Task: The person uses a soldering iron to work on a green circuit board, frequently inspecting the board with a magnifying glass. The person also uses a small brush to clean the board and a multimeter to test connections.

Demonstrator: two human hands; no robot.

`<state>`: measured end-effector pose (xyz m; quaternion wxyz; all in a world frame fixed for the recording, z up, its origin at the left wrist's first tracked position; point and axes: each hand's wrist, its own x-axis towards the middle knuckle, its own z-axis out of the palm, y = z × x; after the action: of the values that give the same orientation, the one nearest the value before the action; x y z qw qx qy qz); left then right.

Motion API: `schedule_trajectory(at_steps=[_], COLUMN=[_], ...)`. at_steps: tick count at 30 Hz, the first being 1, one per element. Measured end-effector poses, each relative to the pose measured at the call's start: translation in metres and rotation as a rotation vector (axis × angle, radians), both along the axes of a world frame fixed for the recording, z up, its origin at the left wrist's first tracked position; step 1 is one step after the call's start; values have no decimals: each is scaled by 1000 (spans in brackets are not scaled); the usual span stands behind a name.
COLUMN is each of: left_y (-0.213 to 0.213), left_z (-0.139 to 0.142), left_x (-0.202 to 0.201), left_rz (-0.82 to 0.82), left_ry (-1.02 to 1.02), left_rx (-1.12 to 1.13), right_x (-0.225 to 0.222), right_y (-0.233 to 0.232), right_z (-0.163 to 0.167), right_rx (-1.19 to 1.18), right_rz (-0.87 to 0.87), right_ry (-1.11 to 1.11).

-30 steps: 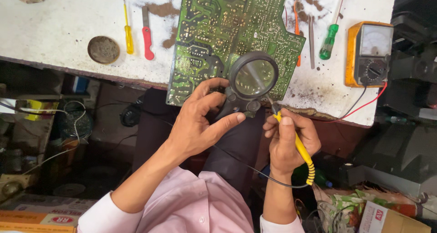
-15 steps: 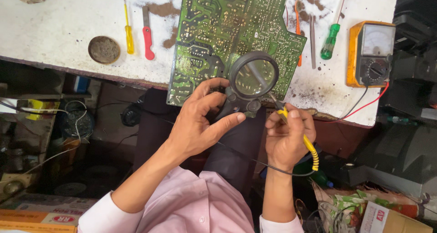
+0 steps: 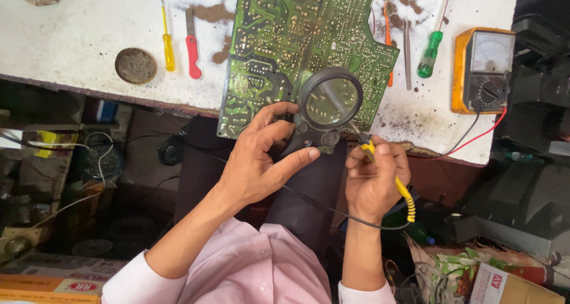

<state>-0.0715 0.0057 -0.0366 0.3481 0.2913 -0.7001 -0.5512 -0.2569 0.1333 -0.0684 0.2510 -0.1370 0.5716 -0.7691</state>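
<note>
Green and thick with silver solder tracks, the circuit board (image 3: 297, 48) lies solder side up on the white, stained workbench (image 3: 77, 37), its near edge hanging over the bench edge just above my hands. My left hand (image 3: 261, 161) is closed on the black handle of a magnifying glass (image 3: 330, 97), thumb and fingers wrapped around it, with the round lens held over the board's near corner. My right hand (image 3: 374, 176) sits just right of that handle, fingers pinched shut on a yellow probe (image 3: 386, 170) whose tip points up under the lens rim; I cannot tell whether it touches the board. A black lead runs from the probe below both wrists. Right of the board stand an orange analogue meter (image 3: 484, 69) and a green screwdriver (image 3: 432, 43); to its left lie a yellow screwdriver (image 3: 168, 43), a red-handled tool (image 3: 192, 48) and a round tin lid (image 3: 135, 65).
</note>
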Motion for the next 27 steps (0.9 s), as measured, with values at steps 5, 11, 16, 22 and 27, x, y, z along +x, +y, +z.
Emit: schedule_trajectory(at_steps=[5, 11, 16, 22, 27], left_y=[1, 1, 1, 1, 1], left_z=[0, 0, 0, 1, 1], left_x=[-1, -1, -1, -1, -1], left_rz=[3, -1, 3, 2, 4], left_ry=[3, 4, 5, 6, 16], left_rx=[7, 31, -1, 19, 10], right_x=[0, -1, -1, -1, -1], right_y=[0, 1, 0, -1, -1], right_z=[-1, -1, 0, 1, 2], right_rx=[-15, -21, -7, -25, -8], right_rz=[7, 15, -10, 13, -4], right_ry=[-14, -11, -23, -12, -25])
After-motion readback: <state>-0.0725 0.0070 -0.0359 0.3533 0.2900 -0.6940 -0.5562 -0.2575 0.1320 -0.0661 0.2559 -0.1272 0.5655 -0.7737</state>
